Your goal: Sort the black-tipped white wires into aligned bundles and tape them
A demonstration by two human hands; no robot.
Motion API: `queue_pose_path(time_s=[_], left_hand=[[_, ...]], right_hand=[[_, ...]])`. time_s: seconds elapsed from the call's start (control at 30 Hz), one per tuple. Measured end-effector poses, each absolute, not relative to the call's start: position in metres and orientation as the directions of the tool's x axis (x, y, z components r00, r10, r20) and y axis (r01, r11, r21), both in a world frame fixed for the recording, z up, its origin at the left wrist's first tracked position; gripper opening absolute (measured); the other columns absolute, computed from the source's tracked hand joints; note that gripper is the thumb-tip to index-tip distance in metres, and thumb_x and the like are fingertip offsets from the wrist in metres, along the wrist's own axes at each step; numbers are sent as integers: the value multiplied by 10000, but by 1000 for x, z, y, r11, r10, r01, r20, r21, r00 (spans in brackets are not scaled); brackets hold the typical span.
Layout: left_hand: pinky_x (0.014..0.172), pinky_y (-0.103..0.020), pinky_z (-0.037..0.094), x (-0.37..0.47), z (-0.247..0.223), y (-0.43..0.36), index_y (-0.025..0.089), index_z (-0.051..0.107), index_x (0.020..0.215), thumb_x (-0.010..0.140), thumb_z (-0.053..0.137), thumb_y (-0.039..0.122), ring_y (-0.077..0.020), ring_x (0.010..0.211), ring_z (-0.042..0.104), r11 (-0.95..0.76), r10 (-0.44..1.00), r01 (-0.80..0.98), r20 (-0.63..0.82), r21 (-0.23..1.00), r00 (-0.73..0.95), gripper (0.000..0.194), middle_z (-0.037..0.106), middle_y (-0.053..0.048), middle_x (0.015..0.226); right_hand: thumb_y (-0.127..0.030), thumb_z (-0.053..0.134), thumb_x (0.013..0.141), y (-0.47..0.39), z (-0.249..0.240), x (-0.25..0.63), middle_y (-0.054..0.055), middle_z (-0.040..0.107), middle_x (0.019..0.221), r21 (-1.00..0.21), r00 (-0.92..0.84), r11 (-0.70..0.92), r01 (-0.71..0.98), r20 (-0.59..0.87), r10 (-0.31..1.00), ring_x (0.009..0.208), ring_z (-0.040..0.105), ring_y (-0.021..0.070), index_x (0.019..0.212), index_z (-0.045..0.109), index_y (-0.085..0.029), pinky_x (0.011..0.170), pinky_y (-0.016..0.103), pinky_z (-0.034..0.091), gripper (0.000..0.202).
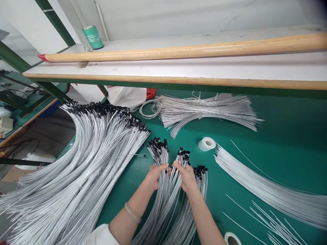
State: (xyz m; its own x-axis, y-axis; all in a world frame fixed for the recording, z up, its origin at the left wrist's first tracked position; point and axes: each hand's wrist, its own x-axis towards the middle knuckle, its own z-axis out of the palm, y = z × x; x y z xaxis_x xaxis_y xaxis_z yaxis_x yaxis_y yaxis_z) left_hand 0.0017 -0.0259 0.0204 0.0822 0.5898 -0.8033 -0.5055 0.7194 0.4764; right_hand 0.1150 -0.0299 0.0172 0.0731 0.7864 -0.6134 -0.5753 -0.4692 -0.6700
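My left hand (155, 175) is wrapped round a bundle of thin grey-white cables (162, 189) with small black connectors at their upper ends. Close beside it, my right hand (186, 174) grips a second bundle of the same cables (176, 182), its black ends (183, 156) sticking up above the fingers. The two hands nearly meet, thumbs facing each other. Just right of my right wrist lies a third cable bundle (203, 180) with black ends, partly hidden by my forearm. The lower parts of the bundles run down toward me and out of view.
A large heap of black-ended cables (94, 153) covers the left. Tied cables (204, 110) lie behind, under a shelf (178, 71) bearing a wooden pole (178, 52). To the right are a white tape roll (206, 144), loose cables (265, 183) and another roll (232, 239) on the green table (288, 136).
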Motion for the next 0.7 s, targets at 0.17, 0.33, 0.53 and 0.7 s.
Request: queue_pose_path(time_s=[0.17,0.33,0.53,0.7], left_hand=[[589,-272,502,0,20,-25,87,592,641,652,666,164,-162,533,619,730,582,-503,-807,463,102,108,643,-73,558],[561,-254,499,0,21,-25,68,603,633,668,652,173,-158,544,620,737,579,-496,-807,458,116,121,652,-97,581],[547,-261,501,-1,21,-25,102,584,645,668,648,175,-165,556,626,737,570,-501,-815,455,99,100,650,-73,562],[517,-250,485,-2,22,-25,93,582,606,684,620,153,-136,454,581,714,597,-521,-796,468,103,106,625,-54,509]], right_hand=[[-306,775,490,-31,20,116,6,618,500,-618,16,-514,-595,-649,761,416,573,181,685,560,-166,392,279,448,323],[-312,770,505,-32,16,119,-25,559,445,-648,30,-502,-573,-629,777,372,509,131,651,547,-167,384,248,410,304],[-320,769,488,-32,15,121,-106,375,397,-750,81,-466,-469,-562,823,327,299,35,620,515,-169,333,181,234,324],[-232,760,451,-33,22,122,-52,528,515,-853,-21,-492,-174,-497,868,412,439,78,617,506,-171,396,209,313,309]])
